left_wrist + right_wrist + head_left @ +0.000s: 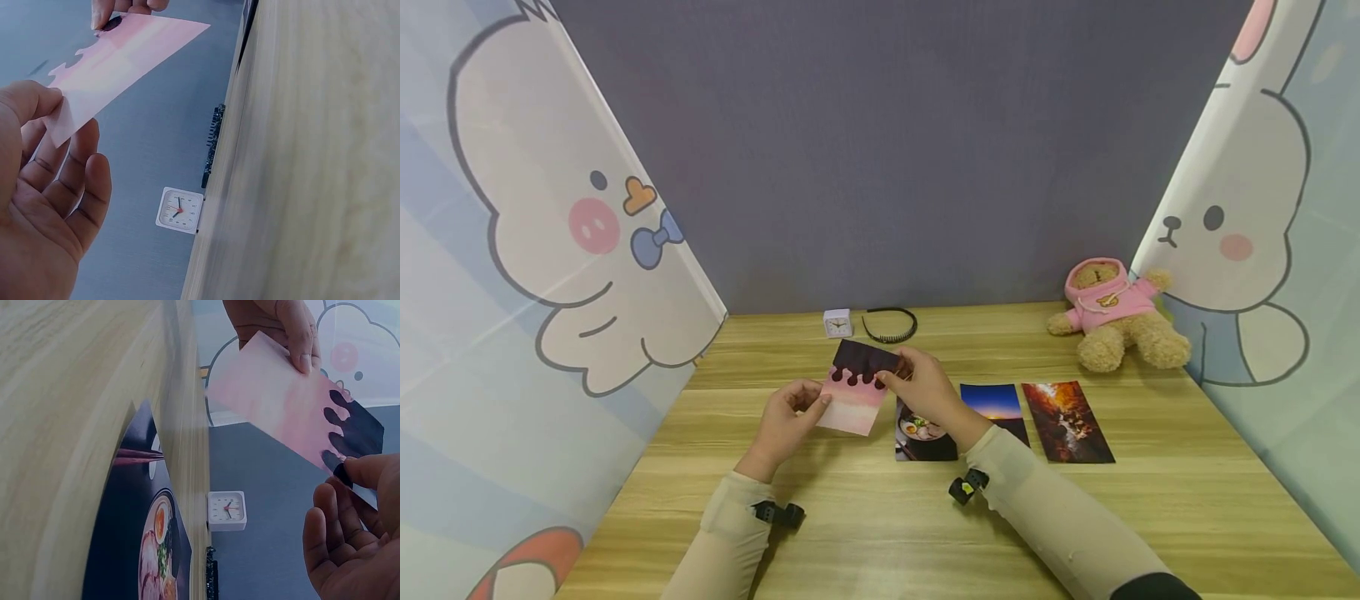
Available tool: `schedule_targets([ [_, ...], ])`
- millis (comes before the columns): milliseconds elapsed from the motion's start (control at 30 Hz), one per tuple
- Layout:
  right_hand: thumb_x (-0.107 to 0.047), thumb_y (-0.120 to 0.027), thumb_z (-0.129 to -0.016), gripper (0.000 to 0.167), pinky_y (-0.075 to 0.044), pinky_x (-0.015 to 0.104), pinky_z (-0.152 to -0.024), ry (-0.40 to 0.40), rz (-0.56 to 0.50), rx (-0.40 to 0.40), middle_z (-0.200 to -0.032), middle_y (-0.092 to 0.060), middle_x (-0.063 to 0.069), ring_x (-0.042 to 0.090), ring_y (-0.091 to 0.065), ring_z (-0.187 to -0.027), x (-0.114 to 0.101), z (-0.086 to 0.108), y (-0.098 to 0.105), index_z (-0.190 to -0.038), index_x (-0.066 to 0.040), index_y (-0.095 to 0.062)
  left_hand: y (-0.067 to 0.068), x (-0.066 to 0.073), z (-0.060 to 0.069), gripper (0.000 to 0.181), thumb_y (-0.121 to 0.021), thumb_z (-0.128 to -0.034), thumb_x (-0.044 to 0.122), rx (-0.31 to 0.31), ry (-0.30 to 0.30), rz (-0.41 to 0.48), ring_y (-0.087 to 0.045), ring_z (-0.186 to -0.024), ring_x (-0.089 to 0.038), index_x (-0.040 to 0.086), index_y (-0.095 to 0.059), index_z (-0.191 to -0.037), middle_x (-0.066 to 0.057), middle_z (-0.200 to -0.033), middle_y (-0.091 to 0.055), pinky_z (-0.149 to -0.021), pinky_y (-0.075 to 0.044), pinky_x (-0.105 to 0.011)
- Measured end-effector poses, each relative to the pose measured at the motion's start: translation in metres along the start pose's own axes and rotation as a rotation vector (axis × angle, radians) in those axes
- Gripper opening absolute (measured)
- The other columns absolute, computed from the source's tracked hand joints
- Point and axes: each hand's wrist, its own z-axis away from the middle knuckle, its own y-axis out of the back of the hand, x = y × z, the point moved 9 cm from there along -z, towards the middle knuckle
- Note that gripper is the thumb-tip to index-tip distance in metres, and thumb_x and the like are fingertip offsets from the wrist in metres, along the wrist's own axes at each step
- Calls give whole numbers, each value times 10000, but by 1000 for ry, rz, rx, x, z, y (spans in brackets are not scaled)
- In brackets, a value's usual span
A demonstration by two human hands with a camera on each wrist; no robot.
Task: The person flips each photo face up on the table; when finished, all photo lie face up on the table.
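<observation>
A picture card (853, 398) with a dark dripping top over pink and cream is held up above the table between both hands. My left hand (788, 423) pinches its lower left edge, thumb on the front, as the left wrist view also shows. At the dark upper right corner, my right hand (931, 390) pinches the card between thumb and fingers. Under the right hand lies a food photo (927, 442), partly covered by that hand. To its right are a sunset photo (992, 402), partly hidden by the right wrist, and an autumn stream photo (1067, 421).
At the table's back stand a small white clock (838, 323) and a black toothed headband (892, 337). A teddy bear (1112, 312) in a pink hoodie sits at the back right. A grey panel (880, 167) rises behind the wooden table (865, 533).
</observation>
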Motion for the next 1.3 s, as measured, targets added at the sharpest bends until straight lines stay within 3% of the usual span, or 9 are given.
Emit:
schedule_targets([
  [133, -274, -780, -981, 208, -525, 355, -649, -17, -16, 4, -871, -670, -45, 167, -628, -778, 1, 0, 1, -1160, -196, -710, 1, 1, 0, 31, -732, -952, -50, 3, 2, 5, -597, -660, -134, -63, -711, -971, -151, -800, -703, -626, -501, -254],
  [433, -256, -779, -981, 155, -537, 384, -763, 14, -37, 20, -949, -682, -66, 167, -629, -850, -2, 1, 3, -1122, -220, -726, 2, -1, 0, 48, -709, -979, -27, -8, -7, 18, -604, -663, -97, -67, -735, -978, -182, -816, -721, -606, -501, -235],
  [933, -266, -720, -1026, 160, -529, 375, -706, 26, -13, -16, -962, -676, -73, 165, -622, -868, -1, -1, -2, -1174, -209, -737, 0, 1, 0, 58, -721, -978, -12, -38, 5, 45, -638, -698, -100, -53, -755, -1000, -161, -880, -746, -603, -522, -208],
  [1300, -234, -704, -1036, 80, -494, 329, -630, 11, -6, -18, -902, -647, -48, 181, -593, -796, 1, 0, -5, -1110, -208, -721, -2, -10, 0, 52, -724, -980, 1, -36, 24, 47, -649, -762, -81, -27, -759, -1007, -146, -927, -754, -665, -521, -185],
])
